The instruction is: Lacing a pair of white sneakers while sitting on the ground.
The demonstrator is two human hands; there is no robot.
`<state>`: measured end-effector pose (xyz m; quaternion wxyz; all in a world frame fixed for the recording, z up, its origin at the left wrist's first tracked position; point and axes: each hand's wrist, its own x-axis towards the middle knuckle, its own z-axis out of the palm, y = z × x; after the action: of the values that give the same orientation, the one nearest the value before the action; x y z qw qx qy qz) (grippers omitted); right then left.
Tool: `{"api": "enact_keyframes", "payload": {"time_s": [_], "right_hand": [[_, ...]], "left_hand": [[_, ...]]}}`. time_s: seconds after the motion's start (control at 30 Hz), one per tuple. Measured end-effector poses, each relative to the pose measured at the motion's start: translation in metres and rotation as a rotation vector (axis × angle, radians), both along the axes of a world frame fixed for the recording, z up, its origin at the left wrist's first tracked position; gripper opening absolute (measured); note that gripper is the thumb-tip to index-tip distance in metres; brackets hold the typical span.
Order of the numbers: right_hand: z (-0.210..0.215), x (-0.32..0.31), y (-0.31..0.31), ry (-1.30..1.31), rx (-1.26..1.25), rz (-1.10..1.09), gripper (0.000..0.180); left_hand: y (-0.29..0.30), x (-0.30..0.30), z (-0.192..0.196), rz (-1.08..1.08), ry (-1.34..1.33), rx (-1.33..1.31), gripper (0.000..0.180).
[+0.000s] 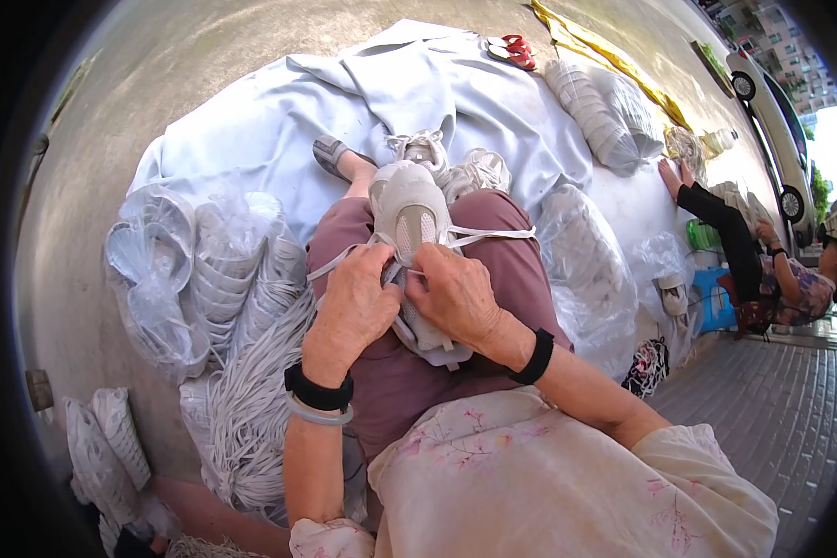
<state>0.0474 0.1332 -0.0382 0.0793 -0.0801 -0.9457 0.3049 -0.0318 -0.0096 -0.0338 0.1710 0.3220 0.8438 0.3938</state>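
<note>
On my lap lies a pale grey-white sneaker [407, 197], its toe pointing away from me. A flat white shoelace [493, 234] runs out from it to both sides across my thighs. My left hand [355, 299] is closed in a pinch at the lacing, on the left side of the shoe's opening. Close beside it, my right hand [458, 290] pinches the lace from the right. The fingertips of both hands almost meet and partly hide the lace and eyelets. Beyond the toe sit more white sneakers [479, 172].
A large bundle of white laces [256, 409] lies left of my leg. Plastic bags of shoe parts [223, 270] stand on the left, with more bags [586, 251] on the right. A light blue sheet [279, 130] covers the ground ahead. Another person [790, 270] sits at far right.
</note>
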Motion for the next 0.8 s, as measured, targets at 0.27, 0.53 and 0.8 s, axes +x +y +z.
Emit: {"api": "enact_keyframes", "payload": {"time_s": [0.27, 0.53, 0.8], "right_hand": [[0.007, -0.003, 0.007, -0.063, -0.007, 0.025, 0.021], [-0.003, 0.001, -0.003, 0.031, 0.092, -0.011, 0.019], [-0.011, 0.000, 0.003, 0.177, 0.085, 0.022, 0.017]], "left_hand": [[0.006, 0.012, 0.011, 0.045, -0.029, -0.038, 0.040], [0.000, -0.009, 0.003, -0.111, 0.034, -0.015, 0.029], [0.001, -0.025, 0.010, -0.157, -0.149, 0.050, 0.021]]}}
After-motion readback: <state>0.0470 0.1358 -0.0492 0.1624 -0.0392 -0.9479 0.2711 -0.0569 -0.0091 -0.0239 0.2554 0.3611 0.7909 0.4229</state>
